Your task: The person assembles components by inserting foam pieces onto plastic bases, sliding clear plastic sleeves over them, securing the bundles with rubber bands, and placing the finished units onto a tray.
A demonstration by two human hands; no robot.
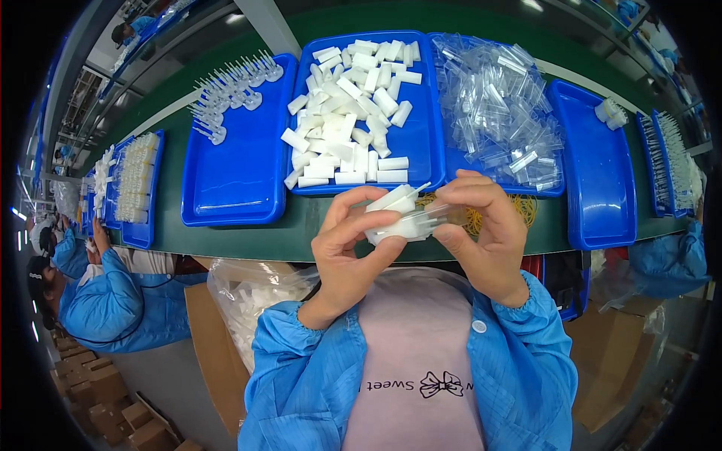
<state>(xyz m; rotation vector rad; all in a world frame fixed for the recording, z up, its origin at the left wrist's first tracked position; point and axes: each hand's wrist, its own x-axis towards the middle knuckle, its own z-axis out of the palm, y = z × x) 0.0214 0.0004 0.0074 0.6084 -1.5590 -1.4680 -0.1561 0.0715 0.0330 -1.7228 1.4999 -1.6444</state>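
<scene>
Frame centre, near tray [418, 143] and desk [282, 242] edges: left hand [347, 246] clasps white parts [396, 200]; right hand [492, 229] pinches a clear sleeve [450, 214].

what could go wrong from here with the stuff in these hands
The left hand holds white pieces bunched together, so one might slip out. The clear plastic piece at the right hand looks thin and could bend if squeezed. Anything dropped might land among the yellow bands close by.
</scene>
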